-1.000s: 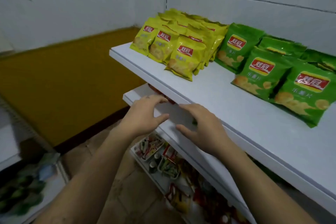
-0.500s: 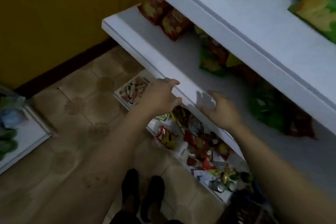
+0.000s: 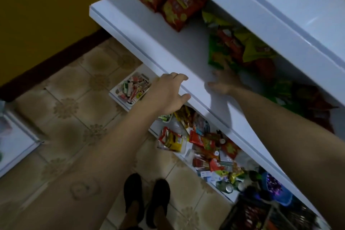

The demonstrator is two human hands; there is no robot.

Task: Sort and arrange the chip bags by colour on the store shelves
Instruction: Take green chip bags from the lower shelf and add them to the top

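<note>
right hand point(image 3: 225, 83) has slid deeper onto the middle shelf point(image 3: 168, 46), fingers spread, empty, nearing the mixed chip bags point(image 3: 220, 56) at 1 o'clock; left hand point(image 3: 168, 93) grips the shelf lip, likely for balance.

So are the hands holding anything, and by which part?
No bag is held. The left hand grips the shelf by its front edge; the right hand reaches open toward a green bag.

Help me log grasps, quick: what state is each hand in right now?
Left hand: fingers curled over the middle shelf front edge, gripping it.
Right hand: open, fingers spread just short of the green chip bag, holding nothing.
</note>
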